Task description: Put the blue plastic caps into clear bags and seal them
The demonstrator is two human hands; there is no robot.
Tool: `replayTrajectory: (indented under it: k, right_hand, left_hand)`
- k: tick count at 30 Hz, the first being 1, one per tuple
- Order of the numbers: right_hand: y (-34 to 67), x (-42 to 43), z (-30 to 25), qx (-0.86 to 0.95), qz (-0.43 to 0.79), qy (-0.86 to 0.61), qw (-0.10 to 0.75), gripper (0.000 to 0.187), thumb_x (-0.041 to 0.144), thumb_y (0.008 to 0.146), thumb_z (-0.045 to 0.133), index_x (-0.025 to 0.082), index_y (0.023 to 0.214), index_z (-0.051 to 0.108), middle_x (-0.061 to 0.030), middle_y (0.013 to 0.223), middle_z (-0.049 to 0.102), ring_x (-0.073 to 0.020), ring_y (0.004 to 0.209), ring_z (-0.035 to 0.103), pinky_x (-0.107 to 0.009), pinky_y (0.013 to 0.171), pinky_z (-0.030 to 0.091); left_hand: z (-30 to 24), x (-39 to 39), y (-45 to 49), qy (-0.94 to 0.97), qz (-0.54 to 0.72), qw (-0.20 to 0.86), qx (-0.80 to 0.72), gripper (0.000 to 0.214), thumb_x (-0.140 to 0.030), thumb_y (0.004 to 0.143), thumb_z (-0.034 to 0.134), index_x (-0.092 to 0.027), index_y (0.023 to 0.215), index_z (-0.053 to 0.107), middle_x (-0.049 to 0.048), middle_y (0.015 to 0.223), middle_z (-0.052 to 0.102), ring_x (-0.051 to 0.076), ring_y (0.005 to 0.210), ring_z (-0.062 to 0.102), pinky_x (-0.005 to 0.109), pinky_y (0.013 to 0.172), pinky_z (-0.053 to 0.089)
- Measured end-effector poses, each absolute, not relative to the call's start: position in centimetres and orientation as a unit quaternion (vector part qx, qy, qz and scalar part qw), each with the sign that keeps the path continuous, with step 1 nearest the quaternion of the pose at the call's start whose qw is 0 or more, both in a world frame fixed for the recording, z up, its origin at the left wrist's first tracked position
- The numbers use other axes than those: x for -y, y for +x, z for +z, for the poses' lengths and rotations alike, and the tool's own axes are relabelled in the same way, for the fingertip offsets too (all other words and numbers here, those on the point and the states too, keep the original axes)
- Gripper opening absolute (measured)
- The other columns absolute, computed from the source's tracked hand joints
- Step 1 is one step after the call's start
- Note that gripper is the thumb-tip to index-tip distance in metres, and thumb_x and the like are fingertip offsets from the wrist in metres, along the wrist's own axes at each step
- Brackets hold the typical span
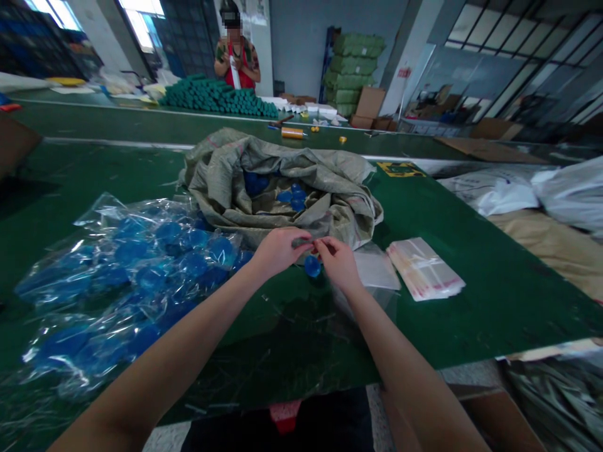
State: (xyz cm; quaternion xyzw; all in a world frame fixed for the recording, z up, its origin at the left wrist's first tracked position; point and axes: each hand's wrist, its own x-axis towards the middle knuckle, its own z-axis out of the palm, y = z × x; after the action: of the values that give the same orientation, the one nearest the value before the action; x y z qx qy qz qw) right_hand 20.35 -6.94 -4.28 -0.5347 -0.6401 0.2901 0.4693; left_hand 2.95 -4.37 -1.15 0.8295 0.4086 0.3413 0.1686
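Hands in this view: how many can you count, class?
4: the person's left hand and right hand, either side of a blue cap, and a co-worker's two hands at chest height in the background.

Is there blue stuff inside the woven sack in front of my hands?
Yes, round blue pieces show inside the open woven sack beyond your left hand.

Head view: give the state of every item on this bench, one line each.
Left hand, pinching a small grey piece
Right hand, fingers curled beside it
Woven sack, open, crumpled, blue pieces inside
Clear plastic bags, full of blue pieces, lying on the green bench
Blue disc, loose under the hands
Flat bag stack, banded
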Motion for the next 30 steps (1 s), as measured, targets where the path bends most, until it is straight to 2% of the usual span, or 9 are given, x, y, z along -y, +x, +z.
replayTrajectory:
  k: [4, 9, 13, 16, 19, 23, 26, 30]
  right_hand:
    - [20.4, 6.2, -2.0, 0.698, 0.251, -0.515, 0.429, 0.021, 0.032, 0.088, 0.052, 0.018, 0.082, 0.067, -0.0033, 0.078, 0.070, -0.0156, 0.073, 0.063, -0.027, 0.070, 0.047]
    - [19.9, 4.8, 0.9, 0.780, 0.201, -0.486, 0.340, 0.020, 0.025, 0.087, 0.052, 0.017, 0.077, 0.067, -0.0007, 0.071, 0.066, -0.0122, 0.064, 0.056, -0.024, 0.063, 0.040]
    - [19.0, 4.0, 2.1, 0.811, 0.174, -0.462, 0.313, 0.019, 0.020, 0.085, 0.052, 0.016, 0.071, 0.064, 0.0006, 0.067, 0.062, -0.0108, 0.061, 0.052, -0.023, 0.062, 0.036]
    - [18.5, 3.8, 2.5, 0.816, 0.180, -0.453, 0.311, 0.018, 0.021, 0.086, 0.051, 0.017, 0.073, 0.063, 0.0004, 0.069, 0.063, -0.0111, 0.063, 0.053, -0.023, 0.063, 0.037]
    - [18.2, 3.8, 2.8, 0.801, 0.141, -0.508, 0.283, 0.019, 0.022, 0.085, 0.051, 0.017, 0.070, 0.061, -0.0009, 0.067, 0.063, -0.0123, 0.061, 0.054, -0.024, 0.062, 0.036]
    - [17.7, 4.3, 3.6, 0.744, 0.002, -0.620, 0.248, 0.017, 0.023, 0.082, 0.052, 0.017, 0.068, 0.060, -0.0054, 0.067, 0.065, -0.0164, 0.062, 0.056, -0.028, 0.061, 0.034]
    - [17.3, 5.1, 4.5, 0.739, -0.041, -0.619, 0.265, 0.018, 0.025, 0.084, 0.052, 0.018, 0.069, 0.059, -0.0055, 0.067, 0.065, -0.0173, 0.061, 0.057, -0.029, 0.059, 0.034]
    - [16.9, 6.4, 5.3, 0.746, -0.081, -0.586, 0.307, 0.018, 0.024, 0.084, 0.051, 0.020, 0.066, 0.054, -0.0032, 0.061, 0.059, -0.0156, 0.055, 0.053, -0.029, 0.054, 0.032]
  left_hand:
    - [-0.5, 3.2, 2.7, 0.819, 0.355, 0.207, -0.400, 0.021, -0.032, 0.082, 0.067, -0.020, 0.097, 0.076, 0.0037, 0.094, 0.076, 0.017, 0.080, 0.067, 0.027, 0.078, 0.050]
    - [-0.2, 1.7, 1.5, 0.785, 0.355, 0.300, -0.409, 0.021, -0.036, 0.078, 0.070, -0.020, 0.087, 0.079, 0.0021, 0.081, 0.076, 0.016, 0.069, 0.064, 0.027, 0.067, 0.049]
    - [-0.6, 0.5, 0.2, 0.742, 0.371, 0.395, -0.395, 0.021, -0.036, 0.074, 0.072, -0.018, 0.084, 0.078, 0.0034, 0.083, 0.076, 0.018, 0.076, 0.067, 0.029, 0.072, 0.051]
    - [-0.3, 0.2, -0.6, 0.732, 0.376, 0.411, -0.392, 0.019, -0.034, 0.075, 0.071, -0.017, 0.082, 0.076, 0.0034, 0.082, 0.075, 0.018, 0.077, 0.067, 0.028, 0.073, 0.052]
    - [0.8, 0.7, -0.7, 0.741, 0.399, 0.336, -0.423, 0.018, -0.033, 0.080, 0.066, -0.017, 0.082, 0.073, 0.0024, 0.083, 0.074, 0.015, 0.073, 0.065, 0.026, 0.069, 0.050]
    - [2.5, 2.6, 0.0, 0.743, 0.442, 0.173, -0.472, 0.010, -0.025, 0.083, 0.060, -0.017, 0.081, 0.066, 0.0005, 0.079, 0.069, 0.011, 0.061, 0.057, 0.025, 0.063, 0.047]
    - [3.3, 4.1, 0.7, 0.747, 0.457, 0.070, -0.478, 0.005, -0.020, 0.083, 0.059, -0.018, 0.080, 0.061, 0.0012, 0.078, 0.066, 0.013, 0.068, 0.058, 0.025, 0.065, 0.046]
    - [3.8, 5.3, 1.2, 0.747, 0.449, 0.003, -0.490, 0.004, -0.019, 0.083, 0.057, -0.020, 0.079, 0.057, 0.0006, 0.075, 0.063, 0.014, 0.069, 0.060, 0.025, 0.062, 0.046]
